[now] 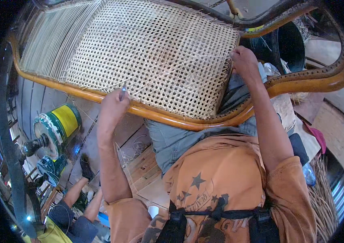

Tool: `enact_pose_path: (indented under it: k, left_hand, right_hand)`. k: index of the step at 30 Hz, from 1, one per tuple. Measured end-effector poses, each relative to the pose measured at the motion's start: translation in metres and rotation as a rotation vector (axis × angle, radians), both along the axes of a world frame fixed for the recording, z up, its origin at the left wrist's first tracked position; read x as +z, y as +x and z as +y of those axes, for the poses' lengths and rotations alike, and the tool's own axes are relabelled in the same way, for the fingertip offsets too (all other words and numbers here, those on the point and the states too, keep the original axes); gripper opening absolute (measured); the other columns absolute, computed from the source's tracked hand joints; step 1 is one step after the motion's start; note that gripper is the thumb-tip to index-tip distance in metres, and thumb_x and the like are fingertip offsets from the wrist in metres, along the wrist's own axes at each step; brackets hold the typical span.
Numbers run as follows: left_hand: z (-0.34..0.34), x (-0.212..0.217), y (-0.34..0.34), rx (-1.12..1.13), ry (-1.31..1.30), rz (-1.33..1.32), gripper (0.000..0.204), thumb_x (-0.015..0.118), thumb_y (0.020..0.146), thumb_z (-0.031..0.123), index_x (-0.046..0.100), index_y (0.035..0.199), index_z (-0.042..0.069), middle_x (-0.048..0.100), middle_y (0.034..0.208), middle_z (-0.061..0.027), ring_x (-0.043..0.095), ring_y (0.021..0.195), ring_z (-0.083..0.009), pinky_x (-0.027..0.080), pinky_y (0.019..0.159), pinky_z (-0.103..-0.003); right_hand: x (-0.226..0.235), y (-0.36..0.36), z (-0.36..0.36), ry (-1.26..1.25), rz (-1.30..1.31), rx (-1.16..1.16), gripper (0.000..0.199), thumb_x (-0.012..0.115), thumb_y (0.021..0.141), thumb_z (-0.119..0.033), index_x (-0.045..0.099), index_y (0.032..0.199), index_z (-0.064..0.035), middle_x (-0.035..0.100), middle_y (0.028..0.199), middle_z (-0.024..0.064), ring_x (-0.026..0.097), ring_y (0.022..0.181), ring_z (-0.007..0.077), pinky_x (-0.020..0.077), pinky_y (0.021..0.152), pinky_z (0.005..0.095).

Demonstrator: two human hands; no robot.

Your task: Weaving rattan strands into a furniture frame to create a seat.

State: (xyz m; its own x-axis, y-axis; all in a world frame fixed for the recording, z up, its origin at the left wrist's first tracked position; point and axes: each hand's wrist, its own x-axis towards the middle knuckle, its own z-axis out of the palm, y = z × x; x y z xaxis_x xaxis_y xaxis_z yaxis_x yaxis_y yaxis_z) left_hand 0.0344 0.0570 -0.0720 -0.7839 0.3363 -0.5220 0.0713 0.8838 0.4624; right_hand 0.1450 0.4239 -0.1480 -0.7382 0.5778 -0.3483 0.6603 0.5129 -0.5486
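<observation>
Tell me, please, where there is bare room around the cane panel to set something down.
The wooden boards between the left forearm and the lap lie mostly bare, with loose strands. Crowded: the woven cane panel under both hands, left hand with a thin tool, right hand at its edge; a dark bucket beyond.

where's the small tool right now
In the head view it's pinched in the left hand, the tool poking up at the cane panel's near edge, above the wooden frame.

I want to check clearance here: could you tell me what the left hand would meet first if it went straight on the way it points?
Most likely the woven cane panel: the left hand and its thin tool point into it.
</observation>
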Motion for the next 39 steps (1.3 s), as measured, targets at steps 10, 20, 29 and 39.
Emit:
enact_pose_path:
  k: [10, 20, 29, 39]
  left_hand:
    - [0.070, 0.073, 0.056, 0.200, 0.203, -0.353, 0.013, 0.055, 0.083, 0.017, 0.057, 0.079, 0.004, 0.050, 0.062, 0.0037, 0.041, 0.053, -0.0035, 0.034, 0.048, -0.020]
    - [0.259, 0.079, 0.174, -0.613, 0.590, -0.320, 0.017, 0.057, 0.081, 0.019, 0.057, 0.090, 0.005, 0.059, 0.071, -0.0132, 0.058, 0.064, -0.0232, 0.045, 0.059, -0.036]
    - [0.204, 0.049, 0.181, -0.990, 0.184, -0.331, 0.027, 0.051, 0.083, 0.032, 0.057, 0.090, 0.007, 0.062, 0.077, -0.0163, 0.059, 0.073, -0.0363, 0.046, 0.066, -0.047]
    - [0.145, 0.016, 0.168, -0.661, 0.125, -0.364, 0.033, 0.052, 0.084, 0.037, 0.058, 0.086, 0.004, 0.060, 0.077, -0.0189, 0.058, 0.075, -0.0363, 0.045, 0.065, -0.045]
  right_hand:
    - [0.182, 0.153, -0.010, -0.187, -0.027, -0.150, 0.015, 0.053, 0.084, -0.015, 0.053, 0.084, 0.0003, 0.053, 0.069, 0.0120, 0.054, 0.061, 0.0203, 0.0437, 0.059, 0.0330]
    - [0.128, 0.420, -0.003, 0.342, -0.431, -0.437, 0.018, 0.053, 0.084, -0.019, 0.053, 0.085, -0.0007, 0.056, 0.076, 0.0225, 0.054, 0.073, 0.0412, 0.0419, 0.063, 0.0448]
    - [0.121, 0.395, -0.075, -0.493, -0.966, -0.268, 0.031, 0.054, 0.078, -0.028, 0.061, 0.092, -0.0001, 0.058, 0.095, 0.0259, 0.056, 0.094, 0.0380, 0.0449, 0.077, 0.0431]
    - [0.121, 0.387, -0.044, -0.648, -1.238, 0.291, 0.024, 0.057, 0.074, -0.023, 0.064, 0.080, -0.0003, 0.062, 0.069, 0.0172, 0.061, 0.070, 0.0323, 0.0483, 0.066, 0.0394]
